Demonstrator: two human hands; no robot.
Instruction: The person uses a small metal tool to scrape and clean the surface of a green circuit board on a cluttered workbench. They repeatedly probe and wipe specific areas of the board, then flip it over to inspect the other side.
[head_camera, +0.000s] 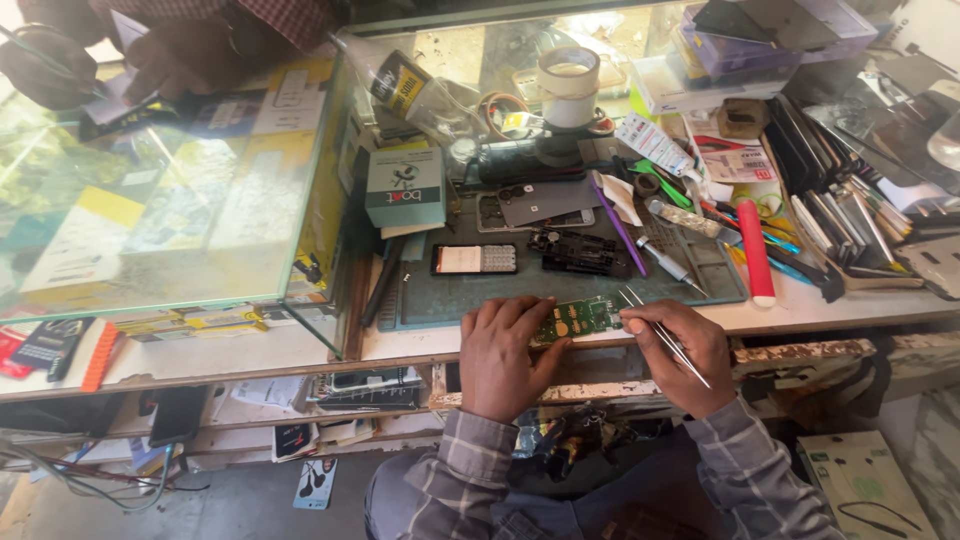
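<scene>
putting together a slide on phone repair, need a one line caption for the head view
Left hand steadies a green circuit board at the bench edge while the right hand holds tweezers.

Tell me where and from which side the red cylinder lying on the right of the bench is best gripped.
Probably across the middle of the red cylinder, coming from above. It lies flat, running away from the person, with its near end past the green mat. Pens and tools crowd its right side, so fingers fit best pinching its round sides from the top. Both hands are busy: left hand on the circuit board, right hand with tweezers.

grey plaid shirt sleeves (455, 470), buttoned cuffs
</scene>
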